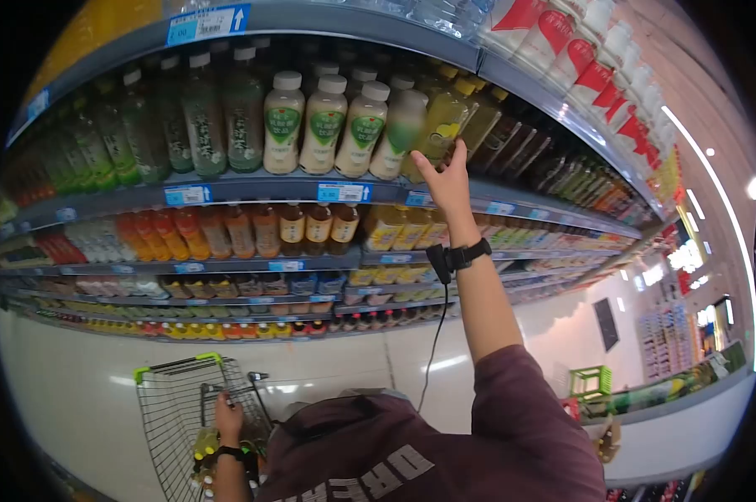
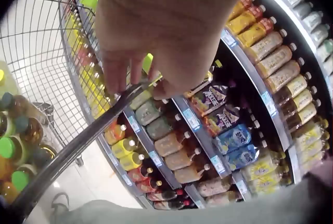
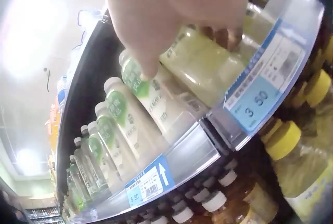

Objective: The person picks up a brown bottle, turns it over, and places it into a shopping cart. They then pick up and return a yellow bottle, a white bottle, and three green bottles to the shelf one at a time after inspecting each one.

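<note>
My right hand (image 1: 451, 180) reaches to the upper shelf, thumb and fingers spread to either side of a pale yellow drink bottle (image 1: 447, 121) with a lemon label. In the right wrist view the thumb overlaps a white lactic drink bottle (image 3: 156, 96), and the fingertips are at the far side of the yellow bottle (image 3: 200, 63), which stands on the shelf. Down at the cart, my left hand (image 1: 228, 418) grips the handle (image 2: 78, 138) of the shopping cart (image 1: 156, 410); the left wrist view shows its fingers curled over the bar.
Bottles with green, white and yellow caps (image 2: 21, 148) lie in the cart. Price rails (image 3: 182, 154) edge the shelves, and lower shelves (image 1: 227, 268) hold rows of drinks. White-and-red packs (image 1: 554, 46) stand above. Right of me is a green crate (image 1: 591, 381). A cable (image 1: 435, 351) hangs from my right wrist.
</note>
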Demonstrator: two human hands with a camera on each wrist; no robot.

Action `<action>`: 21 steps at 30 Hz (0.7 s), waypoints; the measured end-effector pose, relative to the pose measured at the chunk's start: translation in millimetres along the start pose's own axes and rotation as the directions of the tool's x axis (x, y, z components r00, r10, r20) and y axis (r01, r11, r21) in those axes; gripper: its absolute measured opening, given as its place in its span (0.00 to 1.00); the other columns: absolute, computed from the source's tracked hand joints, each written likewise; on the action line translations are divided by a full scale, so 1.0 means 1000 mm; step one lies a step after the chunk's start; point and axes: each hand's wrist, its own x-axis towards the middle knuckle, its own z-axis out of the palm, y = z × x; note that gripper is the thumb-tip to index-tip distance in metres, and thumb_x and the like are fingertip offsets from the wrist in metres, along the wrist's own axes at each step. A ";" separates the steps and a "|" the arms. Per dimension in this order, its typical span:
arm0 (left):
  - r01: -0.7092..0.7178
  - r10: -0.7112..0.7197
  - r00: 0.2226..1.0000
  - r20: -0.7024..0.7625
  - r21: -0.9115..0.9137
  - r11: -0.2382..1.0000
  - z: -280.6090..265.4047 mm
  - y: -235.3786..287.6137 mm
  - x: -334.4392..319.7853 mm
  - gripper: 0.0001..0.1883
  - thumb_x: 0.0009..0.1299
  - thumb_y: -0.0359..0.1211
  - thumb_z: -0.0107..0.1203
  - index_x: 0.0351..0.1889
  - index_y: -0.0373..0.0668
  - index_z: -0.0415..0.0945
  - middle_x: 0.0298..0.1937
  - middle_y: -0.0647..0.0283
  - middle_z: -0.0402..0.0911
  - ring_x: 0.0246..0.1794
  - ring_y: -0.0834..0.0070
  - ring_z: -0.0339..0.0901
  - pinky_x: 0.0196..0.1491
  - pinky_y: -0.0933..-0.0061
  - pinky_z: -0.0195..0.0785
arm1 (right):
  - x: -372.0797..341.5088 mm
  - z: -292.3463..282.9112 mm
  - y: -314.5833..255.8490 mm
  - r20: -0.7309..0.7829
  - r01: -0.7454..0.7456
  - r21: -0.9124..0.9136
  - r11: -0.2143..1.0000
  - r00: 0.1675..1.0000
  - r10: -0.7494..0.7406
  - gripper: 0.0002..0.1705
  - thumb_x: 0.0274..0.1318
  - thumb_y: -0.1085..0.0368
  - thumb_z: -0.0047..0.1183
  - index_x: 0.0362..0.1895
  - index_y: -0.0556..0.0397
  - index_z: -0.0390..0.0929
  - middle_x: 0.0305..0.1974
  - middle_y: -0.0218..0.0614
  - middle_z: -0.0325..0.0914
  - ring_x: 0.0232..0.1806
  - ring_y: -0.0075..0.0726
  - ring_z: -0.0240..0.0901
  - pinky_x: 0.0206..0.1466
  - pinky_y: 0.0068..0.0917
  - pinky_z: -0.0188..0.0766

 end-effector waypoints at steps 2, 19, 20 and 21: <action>0.069 -0.070 0.998 -0.011 -0.094 0.993 -0.004 0.009 -0.006 0.23 0.68 0.25 0.57 0.62 0.39 0.70 0.52 0.52 0.80 0.51 0.56 0.80 0.54 0.59 0.74 | 0.008 0.007 -0.005 0.046 -0.060 -0.143 0.988 0.997 0.068 0.42 0.54 0.49 0.73 0.60 0.62 0.66 0.56 0.57 0.80 0.59 0.56 0.79 0.58 0.41 0.75; -0.216 0.415 0.907 0.062 -0.780 0.588 -0.076 0.404 -0.015 0.29 0.75 0.29 0.59 0.72 0.37 0.63 0.64 0.56 0.76 0.62 0.69 0.76 0.66 0.64 0.69 | -0.219 -0.093 -0.008 0.816 -0.826 0.556 0.088 0.563 0.134 0.50 0.63 0.48 0.60 0.79 0.47 0.45 0.61 0.53 0.72 0.56 0.48 0.79 0.58 0.45 0.79; -0.152 0.467 0.877 0.111 -0.859 0.489 -0.079 0.436 -0.016 0.33 0.75 0.34 0.60 0.75 0.37 0.58 0.65 0.56 0.74 0.65 0.67 0.75 0.67 0.62 0.68 | -0.228 -0.097 0.002 0.904 -0.905 0.424 0.018 0.425 0.041 0.50 0.63 0.44 0.60 0.78 0.48 0.47 0.58 0.54 0.74 0.52 0.47 0.80 0.53 0.43 0.81; -0.085 0.528 0.837 0.143 -0.920 0.384 -0.080 0.463 -0.015 0.38 0.75 0.39 0.61 0.77 0.38 0.54 0.66 0.55 0.73 0.67 0.65 0.73 0.68 0.59 0.68 | -0.237 -0.097 0.009 0.955 -0.957 0.287 -0.039 0.289 -0.065 0.50 0.63 0.41 0.59 0.78 0.49 0.49 0.56 0.55 0.75 0.49 0.46 0.82 0.49 0.40 0.83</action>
